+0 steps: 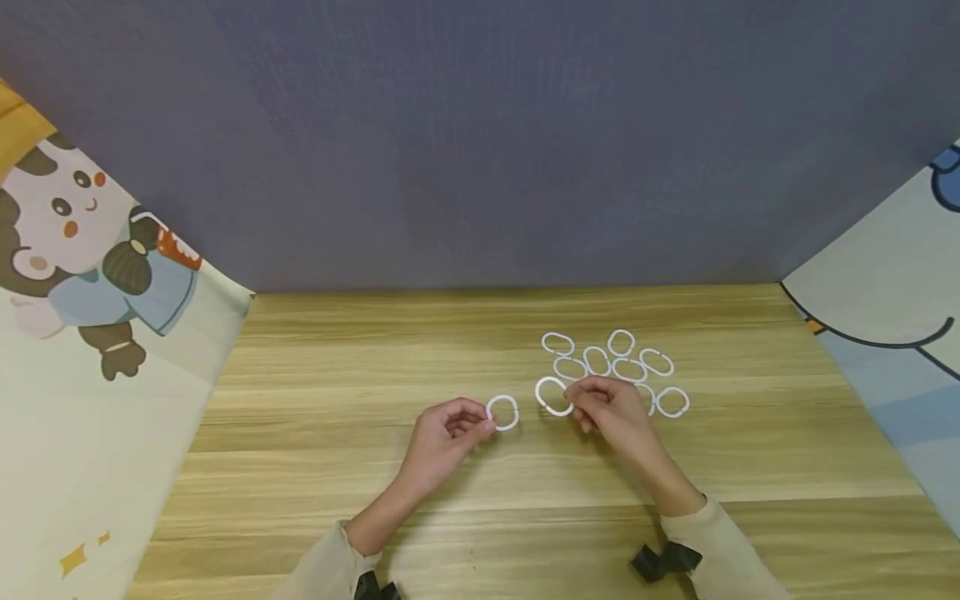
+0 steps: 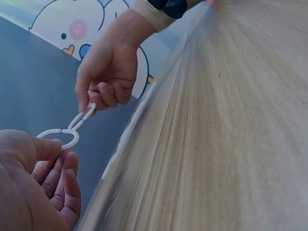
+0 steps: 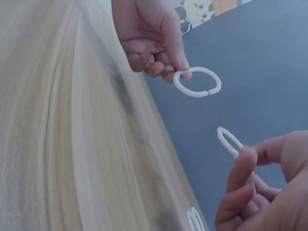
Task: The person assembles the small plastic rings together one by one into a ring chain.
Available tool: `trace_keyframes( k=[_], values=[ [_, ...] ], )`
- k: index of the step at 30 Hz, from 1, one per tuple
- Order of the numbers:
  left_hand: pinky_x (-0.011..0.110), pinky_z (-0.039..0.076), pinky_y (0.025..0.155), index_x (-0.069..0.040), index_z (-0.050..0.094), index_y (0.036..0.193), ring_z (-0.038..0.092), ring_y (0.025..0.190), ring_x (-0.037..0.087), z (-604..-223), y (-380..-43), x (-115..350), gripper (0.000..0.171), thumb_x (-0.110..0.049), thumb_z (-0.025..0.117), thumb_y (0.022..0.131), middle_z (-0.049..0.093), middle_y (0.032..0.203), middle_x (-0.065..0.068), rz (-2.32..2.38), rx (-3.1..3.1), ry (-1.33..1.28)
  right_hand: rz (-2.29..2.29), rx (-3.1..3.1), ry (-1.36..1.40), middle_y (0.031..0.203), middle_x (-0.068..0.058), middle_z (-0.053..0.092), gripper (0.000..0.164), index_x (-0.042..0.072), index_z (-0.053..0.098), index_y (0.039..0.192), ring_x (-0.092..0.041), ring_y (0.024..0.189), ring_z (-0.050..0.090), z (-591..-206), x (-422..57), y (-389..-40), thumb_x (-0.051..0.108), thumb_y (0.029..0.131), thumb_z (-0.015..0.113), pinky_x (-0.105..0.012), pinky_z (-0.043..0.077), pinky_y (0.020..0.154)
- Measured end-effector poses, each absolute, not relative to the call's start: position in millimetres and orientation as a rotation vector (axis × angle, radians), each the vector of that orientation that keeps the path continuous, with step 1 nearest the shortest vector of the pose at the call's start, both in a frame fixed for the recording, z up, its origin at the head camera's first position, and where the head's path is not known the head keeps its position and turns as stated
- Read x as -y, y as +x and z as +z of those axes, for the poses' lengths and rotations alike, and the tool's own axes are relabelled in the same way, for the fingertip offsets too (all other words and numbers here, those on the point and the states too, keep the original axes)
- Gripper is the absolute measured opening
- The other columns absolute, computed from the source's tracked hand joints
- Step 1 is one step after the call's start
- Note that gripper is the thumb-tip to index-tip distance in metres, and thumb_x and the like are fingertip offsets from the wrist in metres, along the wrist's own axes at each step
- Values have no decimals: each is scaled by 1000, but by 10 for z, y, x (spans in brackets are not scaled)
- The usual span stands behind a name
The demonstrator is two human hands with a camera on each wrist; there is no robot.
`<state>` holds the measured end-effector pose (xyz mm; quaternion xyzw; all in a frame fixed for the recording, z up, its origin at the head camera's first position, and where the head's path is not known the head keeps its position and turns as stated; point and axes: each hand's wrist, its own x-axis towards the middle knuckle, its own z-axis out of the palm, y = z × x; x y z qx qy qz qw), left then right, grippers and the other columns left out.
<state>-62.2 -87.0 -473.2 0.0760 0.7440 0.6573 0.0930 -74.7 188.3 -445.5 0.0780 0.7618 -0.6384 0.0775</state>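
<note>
Head view: left fingers [image 1: 477,432] pinch one ring [image 1: 517,413] (white), jutting rightward.

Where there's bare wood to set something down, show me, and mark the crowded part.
Bare table lies left of the left hand, between the two forearms, and from the loose rings to the table's right edge. A strip also runs between the rings and the grey wall. Crowded: beside and beyond the right hand, where rings lie close together.

Head view faces forward-down — nearer wrist views share both hands [image 1: 442,437].
</note>
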Motion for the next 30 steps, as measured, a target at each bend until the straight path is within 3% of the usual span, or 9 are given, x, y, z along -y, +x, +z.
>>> trace_keyframes(
  k=[7,23,30],
  values=[
    [26,63,71,3,79,104,76,82,30,-4727,-617,859,10,-3,83,97,80,95,13,1949,-2225,258,-1964,-2156,130,71,-3,69,13,-12,66,102,-9,52,58,-4399,-1836,-683,1,105,62,-20,45,49],
    [20,59,68,-1,82,101,75,79,29,-4700,-596,839,6,-3,85,96,81,90,11,1929,-2238,303,-1951,-2074,83,70,-3,72,16,-14,64,99,-7,52,58,-4445,-1705,-622,2,103,65,-18,43,49],
    [21,59,68,0,82,101,75,77,27,-4713,-587,832,8,-4,86,95,81,89,10,1917,-2260,316,-1931,-2080,34,71,-3,72,15,-6,66,93,-6,49,55,-4465,-1701,-626,3,105,66,-18,39,46]
  ],
)
